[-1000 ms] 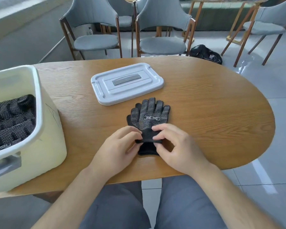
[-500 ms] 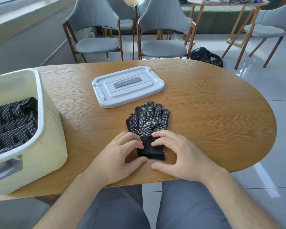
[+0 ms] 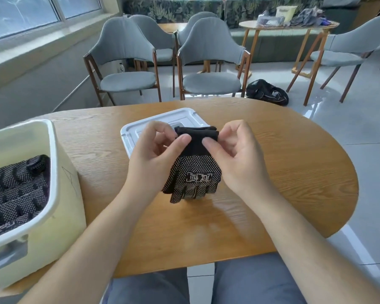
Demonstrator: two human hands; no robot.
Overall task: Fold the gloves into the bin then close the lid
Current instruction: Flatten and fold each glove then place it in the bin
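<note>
Bin [image 3: 53, 172] left on table [image 3: 294, 172]; lid [image 3: 127, 134] behind held gloves [image 3: 193, 172].

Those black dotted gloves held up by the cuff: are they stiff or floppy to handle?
Probably floppy: the gloves droop limp from the cuff, pinched by the left hand and right hand. Likely light, since fingertip pinches alone carry them. The dots probably make them grippy, not slippery.

The gloves [image 3: 193, 172] are black with white dots. Behind the fingers [image 3: 180, 141] lies a white lid [image 3: 130, 134]; the bin [image 3: 59, 194] is pale yellow.
</note>
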